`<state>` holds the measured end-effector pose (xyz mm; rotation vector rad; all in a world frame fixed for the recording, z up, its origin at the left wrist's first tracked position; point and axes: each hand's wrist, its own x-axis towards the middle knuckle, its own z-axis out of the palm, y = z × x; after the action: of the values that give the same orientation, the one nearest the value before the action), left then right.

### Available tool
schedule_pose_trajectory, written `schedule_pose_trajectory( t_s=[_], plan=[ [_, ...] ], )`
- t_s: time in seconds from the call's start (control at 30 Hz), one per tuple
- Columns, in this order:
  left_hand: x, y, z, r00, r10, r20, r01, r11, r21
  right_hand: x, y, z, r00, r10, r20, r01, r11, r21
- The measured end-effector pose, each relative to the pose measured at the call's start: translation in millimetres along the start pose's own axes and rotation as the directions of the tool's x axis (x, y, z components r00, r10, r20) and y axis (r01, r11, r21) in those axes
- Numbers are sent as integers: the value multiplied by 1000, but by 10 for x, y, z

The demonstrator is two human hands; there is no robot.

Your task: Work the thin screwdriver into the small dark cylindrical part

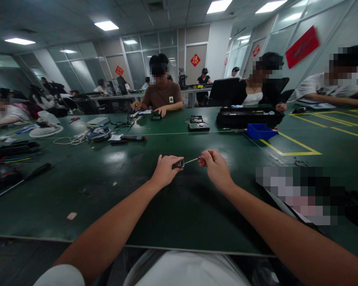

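My left hand [166, 170] is closed around a small dark cylinder [180, 163], whose round, hollow-looking end faces right. A slim tool with a thin metal shaft [191, 161] is pinched in my right hand [213, 165]. Its shaft slants down to the left, and the tip is at or very near the cylinder's end; I cannot tell whether it touches. A hint of red shows at my right fingertips, while most of the handle is hidden by the fingers. Both hands are just above the green table [173, 214].
A long screwdriver [37, 171] lies at the left. Farther back are a corded device [98, 134], a hard drive [198, 126], a black tray [249, 118] and a blue bin [261, 131]. A person in a brown shirt [162, 95] works opposite. Blurred items lie at my right.
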<state>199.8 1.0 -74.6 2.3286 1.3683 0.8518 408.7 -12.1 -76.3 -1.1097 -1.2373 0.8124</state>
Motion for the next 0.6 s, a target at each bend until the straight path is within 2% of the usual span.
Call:
schedule_pose_trajectory(
  t_s=[0.13, 0.4, 0.5, 0.6],
  plan=[
    [-1, 28, -13, 1000, 12, -10, -12, 1000, -8, -27, -26, 13, 998, -22, 66, 23, 999, -22],
    [17, -25, 29, 997, 79, -23, -79, 997, 1, -39, -42, 0, 1000, -2, 21, 4, 996, -87],
    [25, -54, 48, 996, 94, -5, -94, 995, 23, -44, -74, -33, 995, -82, -48, 73, 982, -177],
    [25, -64, 52, 996, 90, 5, -90, 996, 27, -60, -109, -53, 985, -163, -51, 151, 970, -191]
  ],
)
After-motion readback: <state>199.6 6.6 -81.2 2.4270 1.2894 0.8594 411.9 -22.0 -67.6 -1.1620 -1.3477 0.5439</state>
